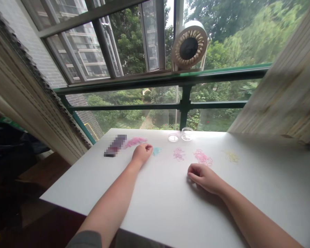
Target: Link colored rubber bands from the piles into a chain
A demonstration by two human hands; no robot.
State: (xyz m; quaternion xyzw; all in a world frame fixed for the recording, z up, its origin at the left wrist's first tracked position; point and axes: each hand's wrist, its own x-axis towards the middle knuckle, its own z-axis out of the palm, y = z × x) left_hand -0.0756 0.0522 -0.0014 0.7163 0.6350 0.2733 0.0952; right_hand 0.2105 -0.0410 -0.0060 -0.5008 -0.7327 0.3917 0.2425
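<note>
My left hand point(142, 152) is closed, thumb and fingertips together, between a long pink pile point(135, 141) and a small teal pile point(156, 151) of thin pieces. Its fingertips are right beside the teal one. My right hand point(202, 176) rests on the table with curled fingers, just in front of a bright pink pile point(202, 157) of thin, band-like pieces. Whatever either hand may hold is hidden or too small to see. A pale mauve pile point(179, 154) lies between the hands, and a pale yellow pile point(231, 156) sits farther right.
Two clear round dishes point(173, 137) stand at the back of the white table point(155, 206). A blurred-out dark rectangular object point(115, 145) lies at the left. A round fan point(189, 46) is by the window, behind a green railing point(155, 82). Curtains point(279, 79) hang on both sides.
</note>
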